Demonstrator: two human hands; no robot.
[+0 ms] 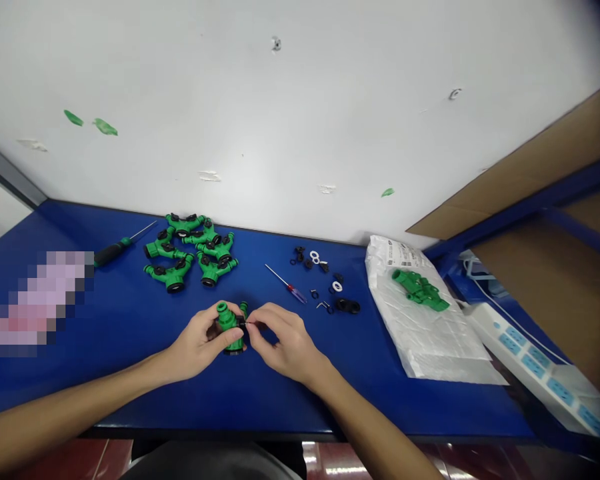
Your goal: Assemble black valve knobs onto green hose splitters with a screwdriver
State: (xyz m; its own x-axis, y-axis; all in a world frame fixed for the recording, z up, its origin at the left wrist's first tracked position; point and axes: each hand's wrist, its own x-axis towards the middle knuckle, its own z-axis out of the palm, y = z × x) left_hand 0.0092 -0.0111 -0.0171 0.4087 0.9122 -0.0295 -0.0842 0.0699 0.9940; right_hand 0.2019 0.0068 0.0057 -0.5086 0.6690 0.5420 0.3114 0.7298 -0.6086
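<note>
My left hand [200, 343] is closed around a green two-way hose splitter [223, 319], which has a black collar at its lower end. At the splitter's right side my right hand [285, 340] pinches with thumb and index finger. Whatever sits between those fingertips is small and dark, too small to name, and it meets the black part on the splitter. Beyond my hands lies a small screwdriver [291, 289] with a red and clear purple handle. Small screws [323, 305] and black O-rings [315, 293] lie to its right.
Several assembled green splitters [173, 277] stand grouped at the back left, near a larger screwdriver [113, 252]. White washers [337, 287] and black fittings [348, 306] are scattered centre right. Green splitter bodies [420, 290] rest on a white plastic bag [445, 350], beside a power strip [535, 367].
</note>
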